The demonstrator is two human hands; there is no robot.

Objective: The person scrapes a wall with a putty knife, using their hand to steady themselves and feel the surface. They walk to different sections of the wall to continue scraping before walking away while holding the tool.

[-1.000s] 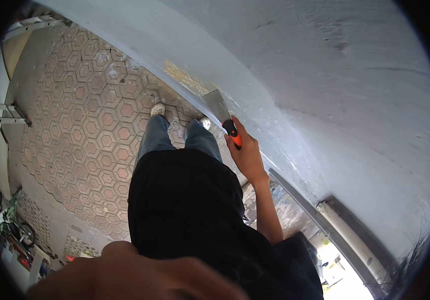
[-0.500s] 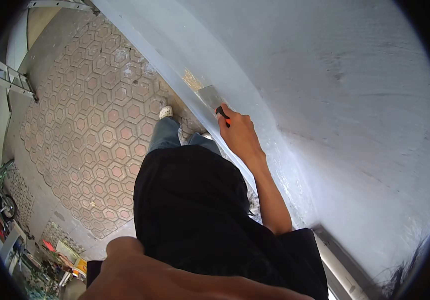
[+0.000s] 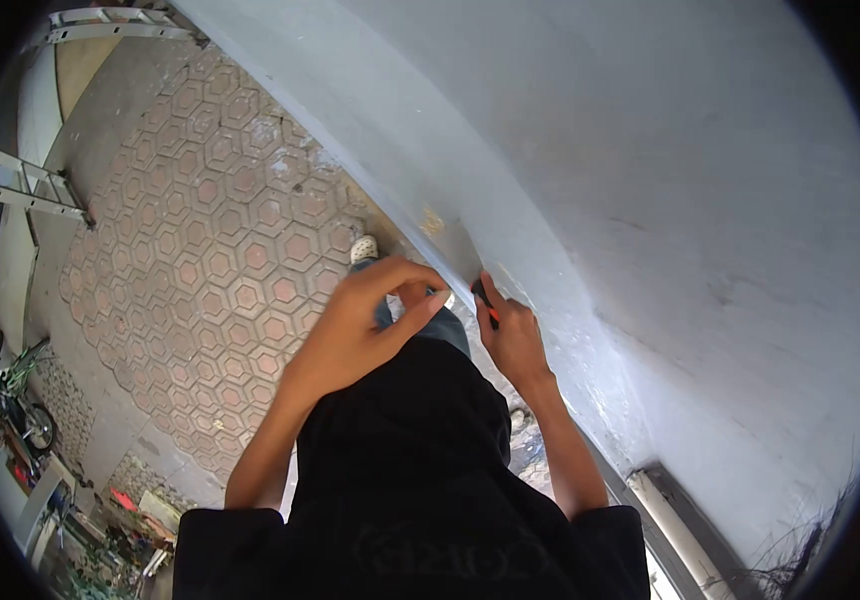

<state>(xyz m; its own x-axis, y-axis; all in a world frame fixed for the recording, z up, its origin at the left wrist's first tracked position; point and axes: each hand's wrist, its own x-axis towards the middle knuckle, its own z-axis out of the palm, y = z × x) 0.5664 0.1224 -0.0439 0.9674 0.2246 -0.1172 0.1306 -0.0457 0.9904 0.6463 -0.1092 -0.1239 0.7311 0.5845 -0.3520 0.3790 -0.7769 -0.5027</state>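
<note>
My right hand (image 3: 513, 340) is closed around the black and orange handle of a flat scraper (image 3: 490, 303), whose grey blade points up and left beside the painted wall (image 3: 650, 200). A tan bare patch (image 3: 433, 222) shows on the wall's lower band, just left of the blade. To the left of the scraper, my left hand (image 3: 375, 315) hangs in front of my legs, its fingers curved and thumb tip near the forefinger tip. Whether anything small lies between those fingertips cannot be made out.
Hexagonal paving (image 3: 200, 270) covers the ground left of the wall. A metal ladder (image 3: 30, 185) is at the far left, above a parked motorcycle (image 3: 25, 410). A pale pipe (image 3: 675, 525) runs along the wall's foot at lower right.
My left hand has risen from the bottom of the view to beside the scraper. My right hand and the scraper sit lower and further right in view, as the whole view has shifted.
</note>
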